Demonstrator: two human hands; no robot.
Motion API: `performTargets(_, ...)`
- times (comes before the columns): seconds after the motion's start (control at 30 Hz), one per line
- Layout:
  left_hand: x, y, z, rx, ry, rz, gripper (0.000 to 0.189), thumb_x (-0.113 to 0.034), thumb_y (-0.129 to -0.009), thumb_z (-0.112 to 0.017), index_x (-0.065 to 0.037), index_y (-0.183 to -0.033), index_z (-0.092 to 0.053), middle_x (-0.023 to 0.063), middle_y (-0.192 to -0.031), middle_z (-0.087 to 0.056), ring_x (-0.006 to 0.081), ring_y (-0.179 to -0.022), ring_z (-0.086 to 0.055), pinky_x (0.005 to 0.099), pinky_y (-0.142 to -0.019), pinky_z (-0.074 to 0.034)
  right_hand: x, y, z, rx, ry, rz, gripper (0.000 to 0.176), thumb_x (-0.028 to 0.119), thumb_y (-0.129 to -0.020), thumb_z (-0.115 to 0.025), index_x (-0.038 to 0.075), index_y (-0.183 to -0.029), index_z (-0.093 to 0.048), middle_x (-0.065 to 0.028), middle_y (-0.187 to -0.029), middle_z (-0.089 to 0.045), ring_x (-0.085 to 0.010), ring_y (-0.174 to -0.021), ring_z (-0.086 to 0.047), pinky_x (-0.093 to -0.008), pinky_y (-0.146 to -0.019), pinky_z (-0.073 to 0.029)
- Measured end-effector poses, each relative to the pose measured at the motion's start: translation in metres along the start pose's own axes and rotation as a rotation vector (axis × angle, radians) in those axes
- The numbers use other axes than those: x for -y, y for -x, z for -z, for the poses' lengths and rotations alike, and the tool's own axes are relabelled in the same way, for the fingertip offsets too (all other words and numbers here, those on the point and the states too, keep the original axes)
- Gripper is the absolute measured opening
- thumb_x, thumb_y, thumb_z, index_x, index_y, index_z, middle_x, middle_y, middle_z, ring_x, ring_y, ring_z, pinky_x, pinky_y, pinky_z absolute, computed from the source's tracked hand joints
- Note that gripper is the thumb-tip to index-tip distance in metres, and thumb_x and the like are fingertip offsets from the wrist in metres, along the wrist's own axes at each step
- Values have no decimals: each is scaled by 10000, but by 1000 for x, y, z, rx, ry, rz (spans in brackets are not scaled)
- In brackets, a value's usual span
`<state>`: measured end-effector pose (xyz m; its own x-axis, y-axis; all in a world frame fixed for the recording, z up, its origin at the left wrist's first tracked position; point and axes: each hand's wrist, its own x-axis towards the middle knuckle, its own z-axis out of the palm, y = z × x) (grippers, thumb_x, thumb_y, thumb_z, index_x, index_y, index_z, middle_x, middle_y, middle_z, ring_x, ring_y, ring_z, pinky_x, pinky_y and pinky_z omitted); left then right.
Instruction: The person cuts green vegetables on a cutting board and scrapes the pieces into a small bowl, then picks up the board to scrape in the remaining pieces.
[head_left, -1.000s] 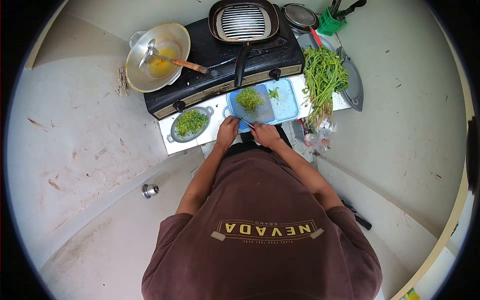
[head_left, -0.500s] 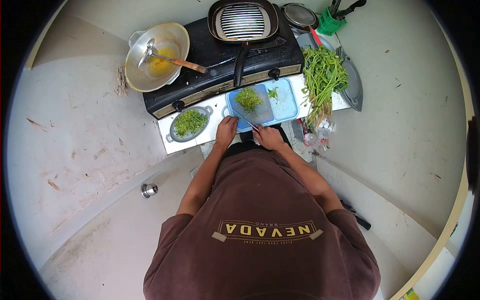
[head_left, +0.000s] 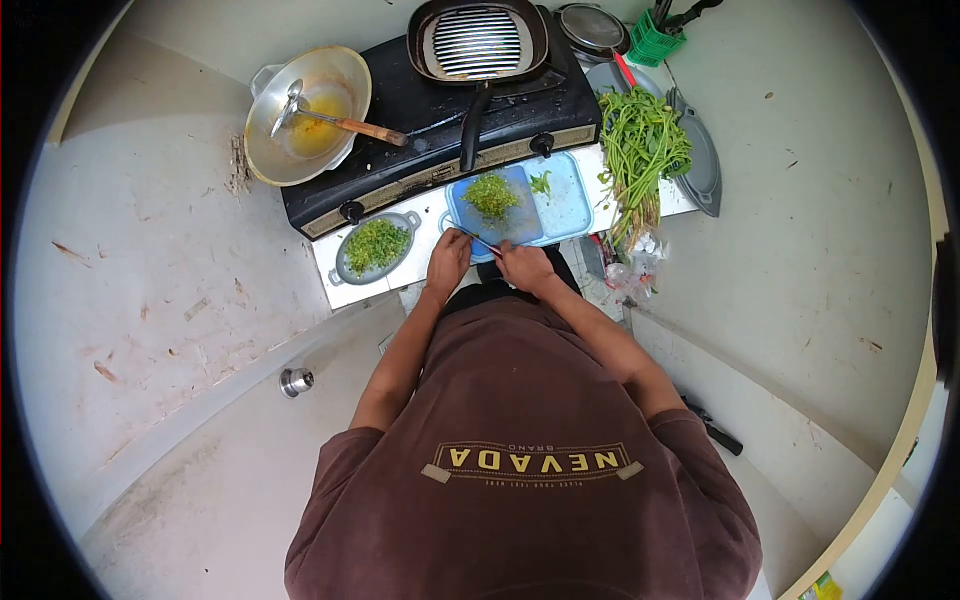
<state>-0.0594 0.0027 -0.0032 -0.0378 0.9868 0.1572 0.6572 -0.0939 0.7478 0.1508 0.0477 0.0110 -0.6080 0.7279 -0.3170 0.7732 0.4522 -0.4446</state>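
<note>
My right hand (head_left: 526,267) is closed around the handle of a knife (head_left: 478,240). The blade points left across the front of a blue cutting board (head_left: 520,228). At the board's front left corner, my left hand (head_left: 450,256) has its fingers drawn together beside the blade tip. What those fingers hold, if anything, is too small to make out. Chopped greens (head_left: 491,197) lie heaped on the board, behind the blade. A few green pieces (head_left: 541,183) sit on the light blue tray (head_left: 570,205) to the right.
A grey oval dish (head_left: 346,265) of chopped greens stands left. Behind is a black stove (head_left: 400,175) with a pan (head_left: 478,50) and a wok (head_left: 262,130) holding a ladle (head_left: 365,129). Long-stemmed greens (head_left: 640,155) lie right, near a green basket (head_left: 655,45).
My right hand has moved slightly left with the knife, and the blade now lies flatter and nearer my left fingers. The whole view has shifted a little.
</note>
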Motion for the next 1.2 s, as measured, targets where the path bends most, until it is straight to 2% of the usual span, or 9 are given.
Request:
performTargets(0.07,2,0,6,26,-8,-17,226,26,-852,-656,25,-1061,-744,166,-986,-674,350,-904,-672,418,-824,-556,-1,1,-4,-38,0,15,455,378,-1042,-513,-55,-1135,-617,-238,-794,-728,-444,-765,-729,-557,-693,-582)
performTargets(0.23,5,0,18,128,9,-49,271,18,-828,-651,25,-1080,-753,157,-1003,-680,325,-924,-669,404,-856,-555,-7,13,-1,13,11,-25,467,391,-1042,-513,-50,-1155,-614,-233,-790,-726,-438,-755,-730,-557,-688,-585)
performTargets(0.33,8,-5,22,206,30,-16,255,17,-842,-649,16,-1074,-757,155,-1017,-682,326,-944,-673,408,-864,-555,-9,13,-1,27,13,-34,469,404,-1041,-516,-40,-1154,-615,-233,-782,-722,-437,-746,-727,-557,-684,-585)
performTargets(0.43,11,-10,26,216,46,-64,212,7,-859,-667,12,-1050,-759,154,-1013,-689,336,-949,-680,413,-860,-557,-10,11,-2,29,10,-33,468,411,-1042,-517,-33,-1147,-618,-236,-781,-720,-440,-743,-725,-560,-684,-584)
performTargets(0.53,15,-16,28,268,40,-34,175,-19,-890,-686,-12,-1047,-763,151,-1044,-714,341,-990,-693,416,-901,-548,-9,13,0,32,-15,-36,470,415,-1044,-514,-33,-1136,-621,-240,-787,-720,-445,-750,-724,-564,-691,-583)
performTargets(0.63,14,-22,26,274,-1,-35,152,-30,-889,-703,-11,-1028,-763,159,-1042,-719,346,-985,-697,416,-882,-549,-9,14,0,31,-32,-49,467,418,-1045,-512,-28,-1121,-624,-243,-795,-720,-448,-762,-724,-568,-704,-581)
performTargets(0.93,1,-13,6,110,4,70,109,-38,-915,-675,35,-993,-697,189,-983,-658,380,-947,-661,448,-857,-530,-7,18,6,32,-59,-112,454,427,-1047,-501,-6,-1101,-627,-243,-815,-724,-455,-782,-722,-578,-726,-574)
performTargets(1.2,1,-7,-10,18,-104,55,104,-41,-918,-668,31,-989,-643,199,-984,-615,397,-951,-617,482,-858,-504,-9,19,0,-21,-114,-83,460,433,-1052,-498,-6,-1087,-632,-255,-793,-712,-472,-770,-711,-580,-714,-566)
